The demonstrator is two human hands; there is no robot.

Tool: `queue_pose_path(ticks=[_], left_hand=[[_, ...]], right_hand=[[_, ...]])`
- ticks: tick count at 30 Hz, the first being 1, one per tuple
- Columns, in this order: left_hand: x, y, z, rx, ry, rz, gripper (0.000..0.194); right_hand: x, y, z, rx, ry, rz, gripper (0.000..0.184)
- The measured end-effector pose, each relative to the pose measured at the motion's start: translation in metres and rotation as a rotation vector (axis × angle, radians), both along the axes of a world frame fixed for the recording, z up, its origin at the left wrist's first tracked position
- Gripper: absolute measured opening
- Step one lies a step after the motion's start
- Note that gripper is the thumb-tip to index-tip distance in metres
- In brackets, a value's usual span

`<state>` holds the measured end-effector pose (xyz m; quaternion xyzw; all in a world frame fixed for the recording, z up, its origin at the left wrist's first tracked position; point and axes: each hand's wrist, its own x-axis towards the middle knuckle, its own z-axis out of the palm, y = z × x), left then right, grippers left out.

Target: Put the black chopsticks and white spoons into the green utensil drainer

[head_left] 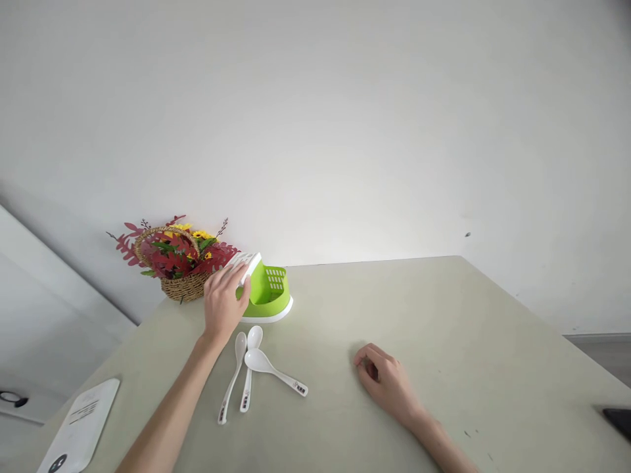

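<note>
A green and white utensil holder (269,305) stands near the back edge of the table, with a slotted basket on its right side. My left hand (227,299) is on its taller left part, fingers over the white top and thumb against the near side; the palm hides some of it. Just in front of the holder lie three white spoons: a left spoon (231,381), a middle spoon (246,387) and a right spoon (276,373) whose bowl overlaps the middle one. My right hand (382,378) rests on the table to the right, loosely curled, with nothing visible in it.
Behind and left of the holder is a wicker basket (185,289) of red and yellow artificial flowers. A flat white device (81,427) lies at the table's left edge. A dark object (618,420) sits at the far right. The wall rises right behind the table (394,302).
</note>
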<state>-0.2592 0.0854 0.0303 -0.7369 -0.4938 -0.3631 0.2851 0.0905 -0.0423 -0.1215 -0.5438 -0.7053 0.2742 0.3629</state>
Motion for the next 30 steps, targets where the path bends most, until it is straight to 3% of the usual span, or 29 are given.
queue_pose_path(ticks=[5, 9, 13, 16, 19, 22, 30], left_hand=[[0.023, -0.022, -0.012, 0.014, -0.058, -0.013, 0.045], [0.066, -0.057, -0.041, -0.022, -0.178, -0.124, 0.05], [0.121, -0.09, -0.083, -0.279, -0.252, -0.402, 0.04], [0.162, -0.108, -0.103, -0.565, -0.311, -0.583, 0.034], [0.195, -0.119, -0.111, -0.794, -0.407, -0.719, 0.03], [0.214, -0.122, -0.113, -0.913, -0.524, -0.752, 0.031], [0.216, -0.118, -0.113, -1.014, -0.707, -0.738, 0.029]], right_hand=[[0.0, 0.0, 0.0, 0.004, 0.005, -0.005, 0.014], [0.0, 0.0, -0.001, 0.01, 0.012, 0.009, 0.014], [0.001, 0.0, -0.001, 0.028, 0.015, 0.002, 0.013], [0.001, 0.001, -0.003, 0.06, 0.009, 0.008, 0.012], [0.001, 0.002, -0.008, 0.083, -0.025, -0.026, 0.013], [0.001, 0.001, -0.012, 0.082, -0.053, -0.059, 0.015], [-0.002, -0.004, -0.003, 0.065, -0.037, -0.034, 0.016]])
